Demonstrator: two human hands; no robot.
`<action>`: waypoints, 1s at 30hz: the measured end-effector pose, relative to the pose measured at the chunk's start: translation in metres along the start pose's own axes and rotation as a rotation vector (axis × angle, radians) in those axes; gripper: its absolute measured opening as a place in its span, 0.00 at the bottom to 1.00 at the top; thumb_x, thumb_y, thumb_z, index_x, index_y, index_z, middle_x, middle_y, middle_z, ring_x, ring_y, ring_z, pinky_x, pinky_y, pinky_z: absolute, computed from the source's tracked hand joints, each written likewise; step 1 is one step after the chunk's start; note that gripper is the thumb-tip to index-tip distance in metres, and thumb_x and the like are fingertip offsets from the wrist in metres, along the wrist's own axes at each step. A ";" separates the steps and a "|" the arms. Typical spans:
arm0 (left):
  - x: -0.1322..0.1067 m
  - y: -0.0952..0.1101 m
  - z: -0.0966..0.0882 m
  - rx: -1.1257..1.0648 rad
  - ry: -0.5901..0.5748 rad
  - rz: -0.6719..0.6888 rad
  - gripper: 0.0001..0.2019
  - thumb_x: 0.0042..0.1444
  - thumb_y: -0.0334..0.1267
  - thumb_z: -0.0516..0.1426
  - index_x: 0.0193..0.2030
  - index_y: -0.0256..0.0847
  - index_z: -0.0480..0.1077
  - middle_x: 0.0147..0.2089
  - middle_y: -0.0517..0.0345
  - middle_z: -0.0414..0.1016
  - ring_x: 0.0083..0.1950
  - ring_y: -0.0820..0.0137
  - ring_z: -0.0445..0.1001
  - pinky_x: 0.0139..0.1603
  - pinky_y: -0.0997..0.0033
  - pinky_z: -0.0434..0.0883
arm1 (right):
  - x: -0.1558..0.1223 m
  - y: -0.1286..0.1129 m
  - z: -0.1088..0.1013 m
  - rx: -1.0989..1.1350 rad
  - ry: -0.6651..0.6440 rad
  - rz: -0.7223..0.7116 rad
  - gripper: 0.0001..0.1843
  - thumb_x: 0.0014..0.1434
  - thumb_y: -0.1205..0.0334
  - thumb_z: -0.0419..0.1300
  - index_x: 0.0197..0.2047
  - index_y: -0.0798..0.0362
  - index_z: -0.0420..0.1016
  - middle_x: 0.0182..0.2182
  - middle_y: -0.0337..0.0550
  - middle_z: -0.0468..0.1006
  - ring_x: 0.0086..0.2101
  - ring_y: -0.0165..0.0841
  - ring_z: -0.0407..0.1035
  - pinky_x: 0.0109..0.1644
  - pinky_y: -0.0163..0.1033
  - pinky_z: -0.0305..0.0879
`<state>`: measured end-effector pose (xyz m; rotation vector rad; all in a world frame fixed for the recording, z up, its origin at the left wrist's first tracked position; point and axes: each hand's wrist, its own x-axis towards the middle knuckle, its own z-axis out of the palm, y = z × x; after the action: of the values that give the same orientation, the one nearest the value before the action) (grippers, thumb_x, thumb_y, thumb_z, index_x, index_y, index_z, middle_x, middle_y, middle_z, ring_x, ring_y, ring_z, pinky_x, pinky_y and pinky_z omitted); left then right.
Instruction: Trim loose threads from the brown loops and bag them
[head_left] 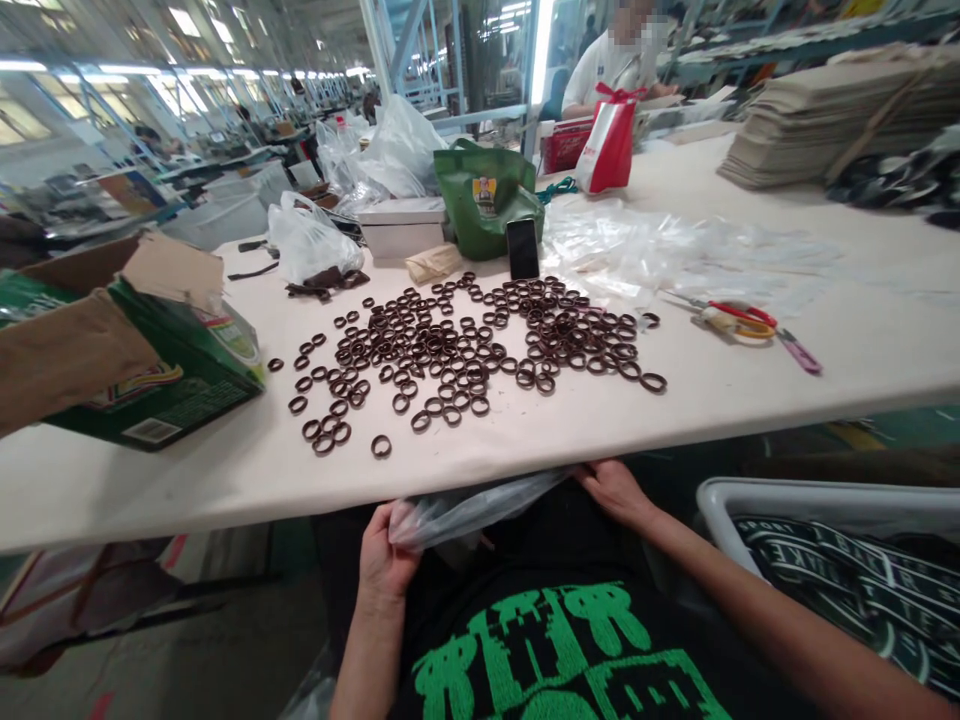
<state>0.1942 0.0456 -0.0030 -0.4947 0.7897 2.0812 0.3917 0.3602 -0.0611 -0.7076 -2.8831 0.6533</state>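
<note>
Both my hands are below the table's front edge, over my lap. My left hand (384, 558) is closed on one end of a clear plastic bag (472, 508). My right hand (613, 490) grips the bag's other end, its fingers partly hidden under the table edge. The bag hangs stretched between them just under the white table (750, 390). On the table above lies a wide scatter of several dark brown rings (457, 350).
An open green cardboard box (142, 350) sits at the left. Behind the rings stand a black phone (523, 249), a green bag (484, 195), a white box (401, 228) and plastic bags. Red-handled scissors (739, 318) lie right. A person sits at the far side. A white bin (825, 500) stands lower right.
</note>
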 end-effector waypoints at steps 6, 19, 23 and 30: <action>-0.001 0.000 0.001 0.017 0.020 0.014 0.19 0.51 0.27 0.54 0.16 0.41 0.49 0.14 0.68 0.47 0.14 0.81 0.52 0.16 0.83 0.55 | 0.013 0.005 0.012 0.293 0.188 0.105 0.28 0.66 0.49 0.51 0.64 0.52 0.65 0.51 0.50 0.78 0.57 0.45 0.68 0.61 0.55 0.65; -0.009 -0.006 -0.004 0.005 0.021 0.029 0.10 0.49 0.25 0.55 0.23 0.41 0.58 0.16 0.70 0.52 0.14 0.81 0.50 0.14 0.83 0.54 | -0.037 -0.028 -0.047 0.266 -0.123 0.066 0.20 0.60 0.47 0.57 0.42 0.53 0.80 0.44 0.53 0.81 0.45 0.49 0.75 0.55 0.53 0.70; -0.018 -0.005 -0.009 0.015 -0.007 0.020 0.07 0.49 0.25 0.57 0.31 0.40 0.64 0.18 0.71 0.54 0.14 0.82 0.53 0.15 0.84 0.56 | -0.038 -0.084 -0.085 0.567 -0.305 -0.248 0.17 0.67 0.53 0.51 0.48 0.50 0.78 0.46 0.48 0.80 0.46 0.39 0.75 0.53 0.42 0.72; -0.024 -0.001 -0.017 0.018 0.038 0.045 0.12 0.47 0.25 0.58 0.40 0.38 0.69 0.20 0.69 0.61 0.17 0.80 0.60 0.17 0.83 0.61 | 0.041 -0.165 -0.056 0.622 -0.545 -0.620 0.20 0.69 0.58 0.51 0.62 0.51 0.68 0.57 0.46 0.73 0.56 0.36 0.68 0.63 0.44 0.62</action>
<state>0.2096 0.0206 -0.0016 -0.5126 0.8486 2.1090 0.2972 0.2690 0.0601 0.4926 -2.7686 1.6897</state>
